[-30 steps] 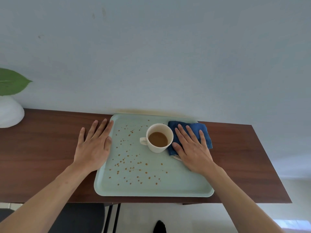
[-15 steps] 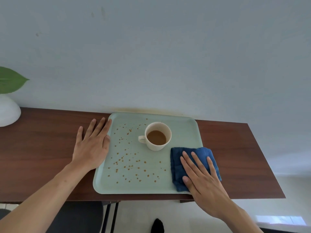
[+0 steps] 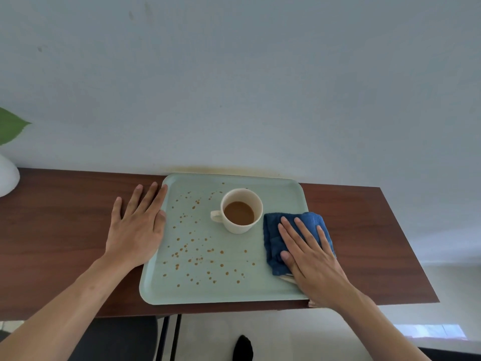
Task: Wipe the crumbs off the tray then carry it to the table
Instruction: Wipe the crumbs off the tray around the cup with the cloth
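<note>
tray (image 3: 281, 188): pale green, lying flat on the wooden shelf (image 3: 65, 230), far edge sitting against the wall (image 3: 234, 87)
crumbs (image 3: 197, 254): brown specks, lying scattered over the tray from 10 o'clock down to 6 o'clock; the strip at 3 o'clock is looking clean
cup (image 3: 240, 211): white, standing upright just past tray centre toward 1 o'clock, holding brown liquid, handle pointing to 9 o'clock
cloth (image 3: 273, 238): dark blue, folded, lying on the tray at 3 o'clock, overhanging the right rim, just beside the cup but apart from it
right hand (image 3: 309, 254): pressing flat on the cloth, palm down, fingers (image 3: 302, 230) spread and pointing to 11 o'clock; not gripping, nothing pinched
left hand (image 3: 138, 225): lying flat on the shelf at the tray's 9 o'clock, fingers apart, index finger and thumb touching the left rim; holding nothing
plant (image 3: 10, 126): green leaf showing at far left, above a white pot (image 3: 7, 175) at the shelf's end
dark shape (image 3: 242, 347): showing below the shelf edge at 6 o'clock, cannot tell what it is
</note>
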A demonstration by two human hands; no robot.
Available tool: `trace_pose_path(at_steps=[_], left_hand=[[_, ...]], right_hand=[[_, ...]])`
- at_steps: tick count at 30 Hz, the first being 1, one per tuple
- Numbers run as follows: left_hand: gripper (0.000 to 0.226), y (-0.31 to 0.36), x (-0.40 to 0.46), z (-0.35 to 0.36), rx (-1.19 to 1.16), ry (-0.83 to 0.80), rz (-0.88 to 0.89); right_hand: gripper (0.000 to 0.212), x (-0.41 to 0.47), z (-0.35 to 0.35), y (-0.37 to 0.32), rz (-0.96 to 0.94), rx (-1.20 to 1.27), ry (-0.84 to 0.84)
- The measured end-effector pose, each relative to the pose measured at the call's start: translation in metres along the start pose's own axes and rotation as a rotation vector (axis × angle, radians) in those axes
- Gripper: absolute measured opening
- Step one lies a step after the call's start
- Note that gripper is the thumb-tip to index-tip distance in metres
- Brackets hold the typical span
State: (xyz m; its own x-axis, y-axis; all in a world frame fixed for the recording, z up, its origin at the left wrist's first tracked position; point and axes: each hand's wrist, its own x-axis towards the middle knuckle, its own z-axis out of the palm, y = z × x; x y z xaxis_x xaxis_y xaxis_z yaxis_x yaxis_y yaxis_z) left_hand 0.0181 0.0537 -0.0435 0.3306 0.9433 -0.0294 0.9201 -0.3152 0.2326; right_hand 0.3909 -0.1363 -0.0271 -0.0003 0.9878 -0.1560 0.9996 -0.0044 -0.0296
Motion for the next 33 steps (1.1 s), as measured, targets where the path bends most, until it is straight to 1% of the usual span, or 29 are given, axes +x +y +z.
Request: trace_pose_path(at_steps=[10,16,18,21,25,29,31,33], left_hand=[[0.062,0.002,0.000,-0.001,0.010,-0.003,0.002],[0.062,-0.001,0.000,-0.001,0.013,0.005,-0.009],[0.062,0.001,0.001,-0.001,0.011,0.001,-0.005],[0.062,0.001,0.000,0.000,0.013,0.000,-0.011],[0.062,0.002,0.000,-0.001,0.006,0.004,-0.011],[0.061,0.001,0.001,0.001,0.015,0.005,-0.011],[0.061,0.000,0.001,0.002,0.015,0.008,-0.009],[0.061,0.000,0.001,0.002,0.013,0.011,-0.012]], right_hand=[[0.064,0.075,-0.020,0.014,0.065,0.054,-0.021],[0.063,0.097,-0.029,0.009,0.096,0.057,-0.051],[0.065,0.095,-0.030,0.009,0.096,0.067,-0.062],[0.073,0.088,-0.030,0.005,0.095,0.072,-0.070],[0.075,0.070,-0.025,0.001,0.080,0.042,-0.068],[0.084,0.045,-0.016,-0.004,0.064,0.031,-0.047],[0.083,0.030,-0.010,-0.007,0.064,0.022,-0.043],[0.076,0.015,-0.008,-0.011,0.065,0.024,-0.042]])
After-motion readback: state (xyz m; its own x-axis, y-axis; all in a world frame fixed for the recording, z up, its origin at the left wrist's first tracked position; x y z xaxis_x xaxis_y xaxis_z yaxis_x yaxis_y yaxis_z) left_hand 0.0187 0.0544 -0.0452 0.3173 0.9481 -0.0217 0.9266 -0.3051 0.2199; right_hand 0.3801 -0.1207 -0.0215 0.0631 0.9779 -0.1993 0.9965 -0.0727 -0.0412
